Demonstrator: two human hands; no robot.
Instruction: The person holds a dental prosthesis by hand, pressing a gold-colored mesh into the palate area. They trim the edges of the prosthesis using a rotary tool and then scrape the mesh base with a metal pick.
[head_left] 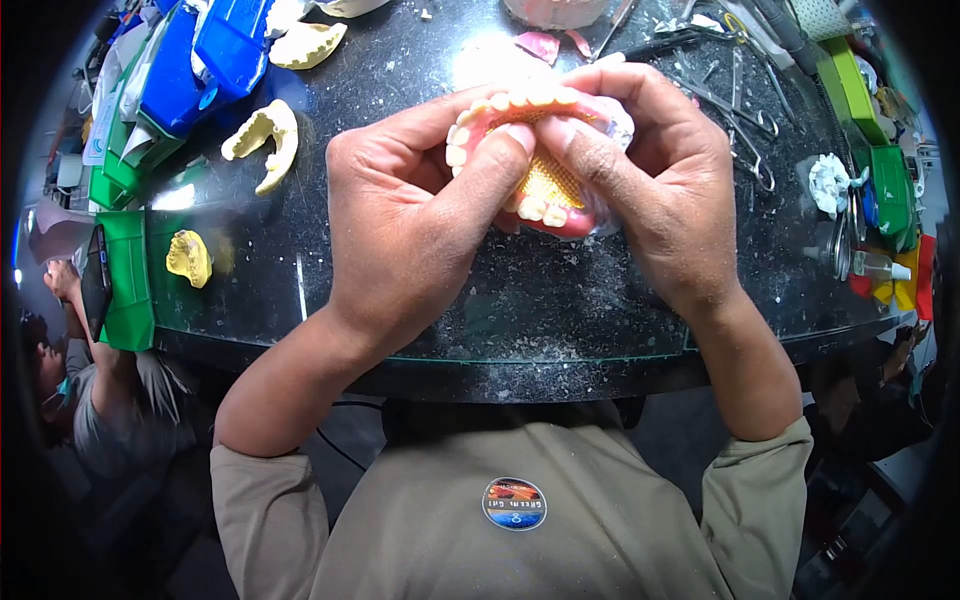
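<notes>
A denture (574,222) with pink gum, pale teeth and a gold mesh (550,182) across its middle is held up over the dark worktop. My left hand (415,195) grips its left side, the thumb pressed on the inner surface beside the mesh. From the right, my right hand (665,175) holds the other side, with its thumb on the inner surface close to the left thumb. Both hands' other fingers curl behind the denture and are partly hidden. Some clear, shiny material shows at the denture's right edge.
Pale plaster pieces (283,135) and a yellow piece (190,258) lie at the left, near blue (230,50) and green bins (128,275). Metal instruments (737,105) lie at the back right. More green bins (892,190) stand far right. Other people (120,390) sit at both sides.
</notes>
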